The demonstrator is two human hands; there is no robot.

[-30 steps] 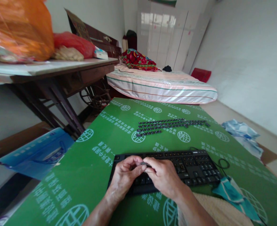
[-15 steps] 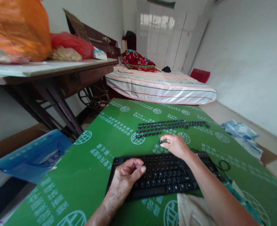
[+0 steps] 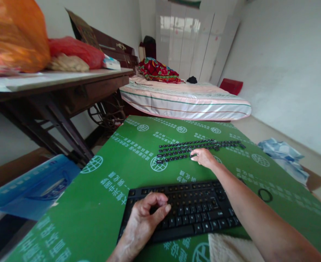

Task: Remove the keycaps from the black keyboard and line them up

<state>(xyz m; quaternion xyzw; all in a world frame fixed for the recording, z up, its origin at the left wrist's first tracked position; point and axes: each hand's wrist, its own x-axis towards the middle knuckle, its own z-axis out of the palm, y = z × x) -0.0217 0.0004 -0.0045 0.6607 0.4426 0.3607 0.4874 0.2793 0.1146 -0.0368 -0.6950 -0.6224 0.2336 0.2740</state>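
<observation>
A black keyboard (image 3: pixel 193 211) lies on a green printed sheet (image 3: pixel 117 171) in front of me. My left hand (image 3: pixel 145 218) rests on the keyboard's left end, fingers curled with thumb near forefinger and nothing seen in them. My right hand (image 3: pixel 204 157) is stretched forward to the rows of loose black keycaps (image 3: pixel 193 147) laid out on the sheet. Its fingertips pinch a small black keycap at the right end of the nearest row.
A dark wooden table (image 3: pixel 62 87) with orange and red bags stands at the left, a blue box (image 3: pixel 32 182) below it. A mattress (image 3: pixel 185 100) lies beyond the sheet. A keyboard cable loop (image 3: pixel 264 194) and crumpled blue-white plastic (image 3: pixel 283 154) are at the right.
My right hand left the keyboard with a keycap and reached forward to the nearest row of loose keycaps. My left hand stayed on the keyboard's left end.
</observation>
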